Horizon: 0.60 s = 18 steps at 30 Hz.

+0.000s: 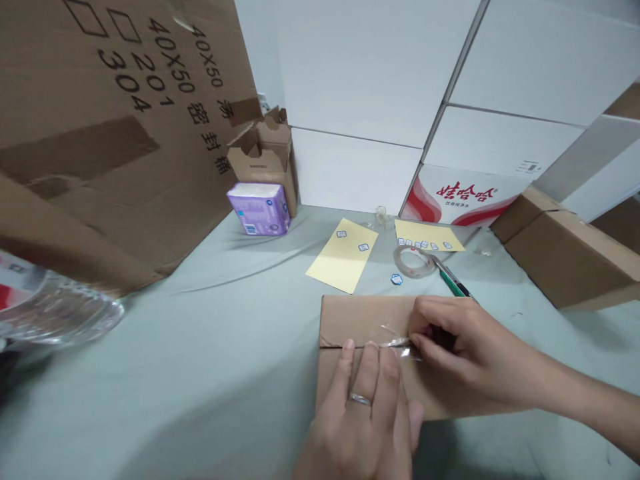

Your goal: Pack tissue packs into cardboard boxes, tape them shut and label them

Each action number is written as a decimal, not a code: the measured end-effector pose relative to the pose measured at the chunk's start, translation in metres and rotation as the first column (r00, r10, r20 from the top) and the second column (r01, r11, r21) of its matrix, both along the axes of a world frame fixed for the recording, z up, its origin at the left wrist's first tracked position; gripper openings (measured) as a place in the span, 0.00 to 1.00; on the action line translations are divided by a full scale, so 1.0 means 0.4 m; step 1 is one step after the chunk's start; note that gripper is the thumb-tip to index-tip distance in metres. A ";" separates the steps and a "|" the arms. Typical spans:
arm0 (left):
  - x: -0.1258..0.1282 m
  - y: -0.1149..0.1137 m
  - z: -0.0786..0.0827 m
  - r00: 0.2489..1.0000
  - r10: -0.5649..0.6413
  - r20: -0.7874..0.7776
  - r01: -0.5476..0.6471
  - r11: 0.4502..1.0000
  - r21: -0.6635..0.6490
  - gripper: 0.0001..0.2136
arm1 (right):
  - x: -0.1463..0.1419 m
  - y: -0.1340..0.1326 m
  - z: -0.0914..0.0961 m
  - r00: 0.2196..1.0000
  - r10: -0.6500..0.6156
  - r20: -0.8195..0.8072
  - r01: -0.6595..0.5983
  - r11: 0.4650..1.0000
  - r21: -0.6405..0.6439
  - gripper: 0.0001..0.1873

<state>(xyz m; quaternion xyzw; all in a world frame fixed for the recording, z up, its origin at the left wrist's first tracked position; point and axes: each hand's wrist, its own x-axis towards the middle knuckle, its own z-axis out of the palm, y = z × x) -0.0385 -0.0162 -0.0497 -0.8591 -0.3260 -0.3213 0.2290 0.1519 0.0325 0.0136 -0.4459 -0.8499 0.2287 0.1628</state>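
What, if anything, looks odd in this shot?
The clear tape along the seam of the cardboard box looks crinkled and bunched rather than smooth, where the right hand pinches it. At the left, a large cardboard sheet leans in at a tilt over the grey-green cloth.

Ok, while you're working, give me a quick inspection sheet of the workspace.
Surface: pale green cloth, slightly wrinkled.
Job's things: brown cardboard box with a clear tape strip across its seam; clear tape roll and green-handled utility knife just beyond it.
Clutter: two yellow paper cards with small labels, purple tissue pack, clear plastic bottle.
Hands: left hand, wearing a ring, pressed on the box; right hand pinching the tape.
Cables: nothing seen.
Surroundings: large printed cardboard sheet, stacked white cartons, red-and-white Wahaha carton.
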 end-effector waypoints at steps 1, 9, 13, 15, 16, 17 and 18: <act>0.003 -0.002 0.000 1.000 0.008 0.010 -0.008 1.000 0.006 0.11 | 0.003 0.002 0.006 1.000 0.000 0.002 0.000 0.999 -0.048 0.11; 0.013 -0.006 0.006 1.000 0.028 0.009 -0.028 0.999 0.026 0.11 | 0.015 0.034 0.023 0.994 0.101 0.043 -0.097 0.991 -0.094 0.11; 0.014 -0.009 0.007 1.000 -0.010 0.026 0.009 0.999 0.046 0.08 | 0.004 0.044 0.020 0.979 0.149 0.142 -0.137 0.986 -0.091 0.11; 0.017 -0.011 0.006 0.999 -0.031 0.033 0.029 0.998 0.050 0.08 | -0.003 0.045 0.015 0.980 0.139 0.139 -0.133 0.990 -0.051 0.10; 0.019 -0.012 0.005 0.999 -0.036 0.036 0.034 0.998 0.051 0.08 | -0.006 0.046 0.012 0.981 0.137 0.135 -0.134 0.990 -0.031 0.10; 0.021 -0.013 0.004 0.999 -0.037 0.037 0.035 0.998 0.047 0.08 | -0.009 0.046 0.009 0.981 0.137 0.134 -0.136 0.991 -0.017 0.10; 0.022 -0.014 0.004 0.999 -0.035 0.039 0.034 0.999 0.042 0.08 | -0.011 0.047 0.006 0.981 0.137 0.137 -0.136 0.991 -0.011 0.10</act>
